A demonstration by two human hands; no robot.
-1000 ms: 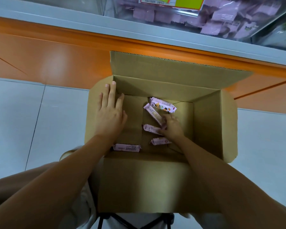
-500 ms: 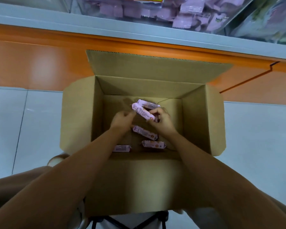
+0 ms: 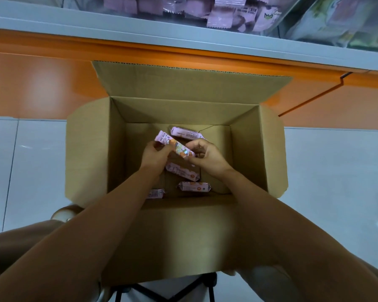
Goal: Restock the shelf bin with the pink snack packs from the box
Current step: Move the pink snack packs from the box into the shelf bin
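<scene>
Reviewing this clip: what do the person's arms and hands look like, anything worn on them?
Both forearms are bare right up to the bottom edge of the view; no sleeve shows. The left hand and right hand wear no gloves, and no watch, bracelet or ring is visible. Fingernails are too small and blurred to judge.

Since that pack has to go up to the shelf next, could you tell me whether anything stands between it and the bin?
Nothing visible does. Both the left hand and the right hand hold the pink printed snack pack inside the open brown cardboard box, whose flaps are folded outward. The clear shelf bin of pink packs sits above, beyond the box.
</scene>
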